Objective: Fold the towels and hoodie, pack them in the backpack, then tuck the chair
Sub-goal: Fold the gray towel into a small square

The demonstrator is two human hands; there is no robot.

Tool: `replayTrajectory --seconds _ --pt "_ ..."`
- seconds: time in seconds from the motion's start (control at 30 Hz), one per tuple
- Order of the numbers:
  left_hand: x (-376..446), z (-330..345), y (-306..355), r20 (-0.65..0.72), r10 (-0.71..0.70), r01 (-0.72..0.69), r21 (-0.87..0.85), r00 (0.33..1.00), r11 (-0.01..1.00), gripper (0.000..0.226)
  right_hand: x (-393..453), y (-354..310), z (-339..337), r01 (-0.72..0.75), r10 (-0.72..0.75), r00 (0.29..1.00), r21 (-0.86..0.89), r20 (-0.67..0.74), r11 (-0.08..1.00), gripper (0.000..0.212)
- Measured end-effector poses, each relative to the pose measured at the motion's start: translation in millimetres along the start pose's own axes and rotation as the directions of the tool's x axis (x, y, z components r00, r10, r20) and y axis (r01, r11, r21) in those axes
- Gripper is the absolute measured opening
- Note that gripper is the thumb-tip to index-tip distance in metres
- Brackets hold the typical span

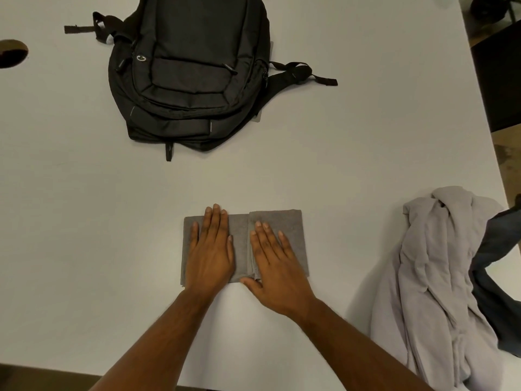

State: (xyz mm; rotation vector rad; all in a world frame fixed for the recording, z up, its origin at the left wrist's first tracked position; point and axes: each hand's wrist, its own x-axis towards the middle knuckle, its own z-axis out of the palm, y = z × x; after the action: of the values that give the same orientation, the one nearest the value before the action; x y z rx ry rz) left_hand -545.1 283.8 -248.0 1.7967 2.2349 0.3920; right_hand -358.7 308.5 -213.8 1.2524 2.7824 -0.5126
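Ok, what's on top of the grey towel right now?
Both hands lie flat on the grey towel: left hand on its left half, right hand on the folded-over right flap. The palms hide the cloth beneath them.

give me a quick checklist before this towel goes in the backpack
1. Grey towel folded flat: ok.
2. Left hand and right hand both pressing it, fingers straight: ok.
3. Black backpack open to receive it: not ok, zips look closed.
4. Path across the white table to the backpack clear: ok.
5. Light grey hoodie folded: not ok, crumpled.
6. Second towel ready: cannot tell.
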Motion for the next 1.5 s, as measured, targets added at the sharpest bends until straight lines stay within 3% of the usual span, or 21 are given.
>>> replayTrajectory --seconds 0.27,0.47,0.63,0.7,0.8,0.9,1.0,1.13,1.23,1.3,1.5 --pt "-1.4 -0.8 1.1 -0.018 0.004 -0.004 0.011 1.000 1.000 0.060 1.4 3.0 -1.5 0.018 -0.017 1.000 0.046 -0.006 0.999 0.074" --pt "-1.0 -1.5 1.9 -0.011 -0.003 0.003 0.011 1.000 1.000 0.060 -4.1 5.5 -5.2 0.062 -0.061 0.998 0.067 -0.023 0.996 0.073" --pt "-0.5 -1.8 2.7 -0.001 -0.005 0.005 0.020 1.000 1.000 0.060 -4.8 3.4 -6.7 0.094 -0.095 0.994 0.029 0.044 0.995 0.071" --pt "-0.2 -2.6 1.9 0.007 -0.003 0.003 -0.001 1.000 1.000 0.059 -1.5 1.8 -12.6 0.083 -0.092 0.993 0.110 0.078 0.990 0.076" --pt "0.7 -5.3 -0.2 -0.002 -0.008 0.008 -0.056 1.000 0.998 0.055 7.2 5.0 -18.8 0.001 -0.003 1.000 0.346 0.005 0.938 0.063" --pt "2.8 -12.2 -9.7 -0.027 -0.078 0.076 -0.080 0.997 0.994 0.053 12.6 15.1 -8.6 -0.043 0.077 0.984 0.202 -0.163 0.978 0.055" --pt "4.6 -23.2 -21.1 -0.014 -0.163 0.162 -0.065 0.986 0.985 0.054 15.3 15.5 -0.1 -0.084 0.088 0.985 0.035 -0.146 0.996 0.062" --pt "6.2 -38.8 -29.6 -0.027 -0.219 0.217 -0.059 0.975 0.974 0.044 16.5 12.9 1.4 -0.120 0.120 0.985 0.012 -0.124 0.993 0.066" --pt "10.7 -51.1 -31.4 -0.090 -0.236 0.224 -0.124 0.968 0.967 0.022 16.0 12.9 1.7 -0.120 0.120 0.985 0.013 -0.121 0.993 0.066" --pt "13.0 -59.2 -30.7 -0.108 -0.230 0.213 -0.144 0.967 0.966 0.022 16.1 12.6 0.9 -0.124 0.124 0.985 0.011 -0.121 0.992 0.066" --pt "8.4 -72.3 -30.1 0.040 -0.333 0.332 -0.262 0.942 0.906 0.025 15.4 12.9 0.8 -0.108 0.109 0.986 0.017 -0.126 0.994 0.066"
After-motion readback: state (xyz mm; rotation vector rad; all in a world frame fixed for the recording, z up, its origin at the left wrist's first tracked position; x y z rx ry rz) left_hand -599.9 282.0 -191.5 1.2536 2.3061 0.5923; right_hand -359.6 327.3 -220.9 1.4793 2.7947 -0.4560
